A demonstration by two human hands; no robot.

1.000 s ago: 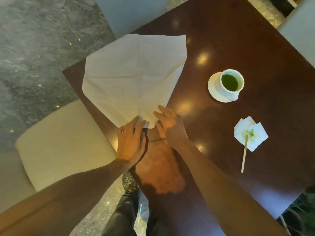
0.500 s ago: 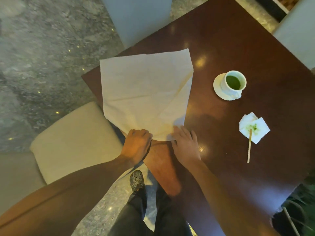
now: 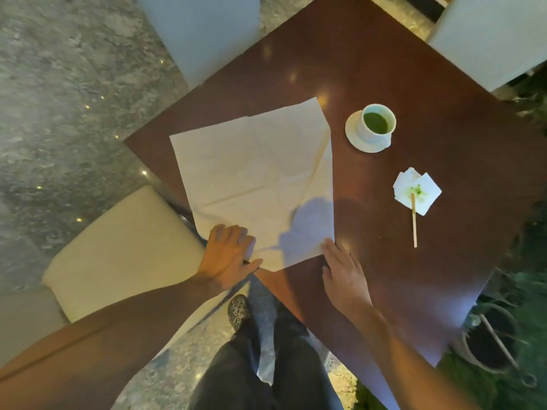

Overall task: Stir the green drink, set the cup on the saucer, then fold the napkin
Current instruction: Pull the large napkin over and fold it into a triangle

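Both your hands are at the near edge of the napkin.
Your left hand [image 3: 226, 255] presses flat, fingers spread, on the large cream paper napkin [image 3: 254, 179] lying on the dark wooden table [image 3: 384, 69]; your right hand [image 3: 344, 273] touches its right corner with straight fingers. The white cup of green drink [image 3: 376, 124] sits on its white saucer [image 3: 353, 134].

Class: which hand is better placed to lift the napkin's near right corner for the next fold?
Probably the right hand: its fingertips already touch that corner of the napkin, while the left hand presses the near left edge.
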